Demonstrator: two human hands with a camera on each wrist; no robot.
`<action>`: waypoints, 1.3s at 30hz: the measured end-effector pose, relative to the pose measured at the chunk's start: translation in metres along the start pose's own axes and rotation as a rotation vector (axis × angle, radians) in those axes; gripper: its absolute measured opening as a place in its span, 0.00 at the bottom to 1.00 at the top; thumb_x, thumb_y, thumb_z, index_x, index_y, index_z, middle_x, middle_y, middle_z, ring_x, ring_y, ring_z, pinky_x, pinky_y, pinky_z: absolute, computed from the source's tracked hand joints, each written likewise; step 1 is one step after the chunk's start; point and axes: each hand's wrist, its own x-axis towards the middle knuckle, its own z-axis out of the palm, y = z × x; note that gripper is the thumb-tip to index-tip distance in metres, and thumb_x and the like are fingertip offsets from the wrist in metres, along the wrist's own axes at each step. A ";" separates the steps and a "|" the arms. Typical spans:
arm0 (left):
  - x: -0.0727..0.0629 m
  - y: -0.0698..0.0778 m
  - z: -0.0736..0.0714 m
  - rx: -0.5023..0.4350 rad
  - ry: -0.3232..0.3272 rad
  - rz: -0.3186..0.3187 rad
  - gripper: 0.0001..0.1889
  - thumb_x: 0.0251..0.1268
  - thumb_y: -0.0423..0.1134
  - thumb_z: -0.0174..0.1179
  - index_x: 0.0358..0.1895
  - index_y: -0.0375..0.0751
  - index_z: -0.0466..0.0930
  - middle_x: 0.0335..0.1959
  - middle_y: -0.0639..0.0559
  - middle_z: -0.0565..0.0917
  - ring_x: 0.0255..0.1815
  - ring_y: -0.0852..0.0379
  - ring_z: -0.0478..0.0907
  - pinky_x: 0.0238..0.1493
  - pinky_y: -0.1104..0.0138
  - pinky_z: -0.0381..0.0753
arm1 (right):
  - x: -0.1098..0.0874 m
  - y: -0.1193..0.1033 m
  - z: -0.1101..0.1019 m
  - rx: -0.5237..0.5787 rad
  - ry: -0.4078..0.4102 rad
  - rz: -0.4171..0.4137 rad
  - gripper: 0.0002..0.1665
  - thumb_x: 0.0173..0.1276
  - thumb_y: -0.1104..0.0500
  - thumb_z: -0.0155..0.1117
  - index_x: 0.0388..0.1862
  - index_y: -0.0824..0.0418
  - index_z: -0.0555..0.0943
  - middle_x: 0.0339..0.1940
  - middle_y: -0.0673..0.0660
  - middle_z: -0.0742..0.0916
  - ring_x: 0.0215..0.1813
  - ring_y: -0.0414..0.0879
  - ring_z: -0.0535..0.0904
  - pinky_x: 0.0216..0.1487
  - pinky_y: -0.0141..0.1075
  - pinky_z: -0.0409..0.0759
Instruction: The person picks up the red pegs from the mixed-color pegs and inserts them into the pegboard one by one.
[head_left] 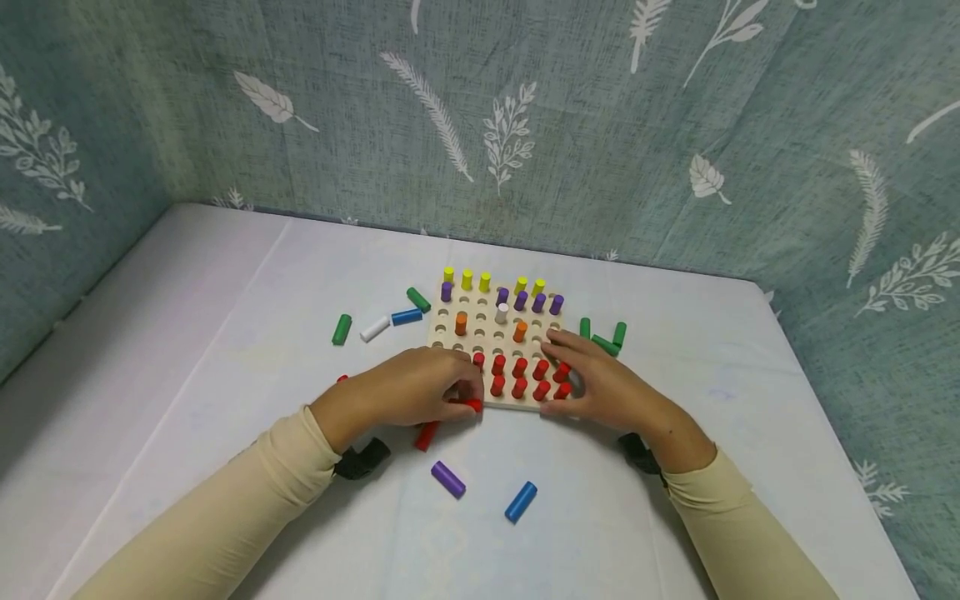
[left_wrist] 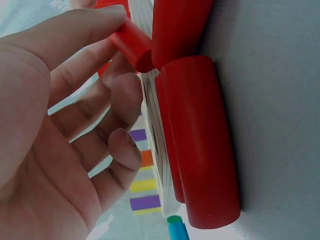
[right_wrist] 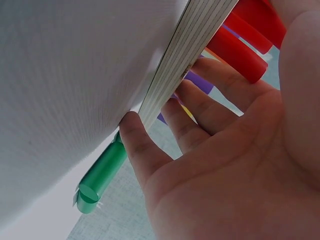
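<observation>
A wooden pegboard (head_left: 517,407) lies on the table. Two rows of red pegs (head_left: 520,367) stand along its near side, with several yellow pegs (head_left: 485,282) and purple pegs (head_left: 538,302) toward the far side. Two orange pegs (head_left: 461,323) and a white peg (head_left: 502,313) stand between. At the near left corner my left hand (head_left: 420,383) pinches a red peg (left_wrist: 134,46) between thumb and finger, tilted beside the board's edge. My right hand (head_left: 611,379) rests at the board's right edge, fingers extended along its side and nothing gripped.
Loose red pegs (left_wrist: 200,145) lie just below the left hand. A purple peg (head_left: 448,480) and a blue peg (head_left: 521,502) lie nearer me. Left of the board are green, white and blue pegs (head_left: 407,317); several green pegs (head_left: 606,345) lie to its right.
</observation>
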 end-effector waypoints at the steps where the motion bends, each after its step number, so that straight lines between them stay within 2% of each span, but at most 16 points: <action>1: 0.000 0.000 0.000 -0.002 0.007 0.007 0.05 0.60 0.42 0.72 0.37 0.55 0.85 0.31 0.63 0.80 0.34 0.64 0.75 0.37 0.72 0.78 | 0.000 0.000 0.000 0.001 0.002 0.004 0.55 0.54 0.39 0.78 0.77 0.54 0.65 0.82 0.55 0.61 0.82 0.57 0.54 0.74 0.57 0.64; 6: 0.000 -0.001 -0.002 -0.029 0.027 0.024 0.05 0.62 0.43 0.70 0.37 0.54 0.84 0.29 0.63 0.80 0.31 0.64 0.75 0.33 0.72 0.77 | 0.000 0.000 0.000 0.006 0.004 0.004 0.55 0.54 0.40 0.78 0.77 0.54 0.65 0.82 0.55 0.61 0.82 0.57 0.53 0.74 0.57 0.64; 15: -0.001 -0.002 -0.003 -0.069 0.090 0.028 0.09 0.63 0.43 0.70 0.44 0.50 0.83 0.33 0.62 0.82 0.33 0.64 0.76 0.37 0.73 0.79 | 0.000 0.000 0.001 -0.007 0.004 0.000 0.55 0.54 0.39 0.78 0.77 0.53 0.65 0.82 0.55 0.61 0.82 0.57 0.54 0.74 0.58 0.64; 25: 0.001 -0.003 -0.004 -0.117 0.105 0.026 0.09 0.62 0.41 0.70 0.43 0.49 0.82 0.35 0.61 0.83 0.37 0.63 0.79 0.40 0.74 0.80 | -0.001 -0.001 0.001 -0.012 0.006 0.000 0.55 0.54 0.40 0.78 0.77 0.54 0.65 0.82 0.55 0.61 0.82 0.58 0.54 0.74 0.58 0.64; 39: 0.001 -0.005 -0.007 -0.150 0.111 0.019 0.09 0.60 0.36 0.70 0.41 0.49 0.81 0.37 0.60 0.86 0.41 0.64 0.86 0.45 0.71 0.85 | -0.001 -0.001 0.000 -0.020 0.017 -0.010 0.55 0.54 0.40 0.78 0.77 0.54 0.66 0.82 0.56 0.62 0.82 0.58 0.54 0.74 0.58 0.64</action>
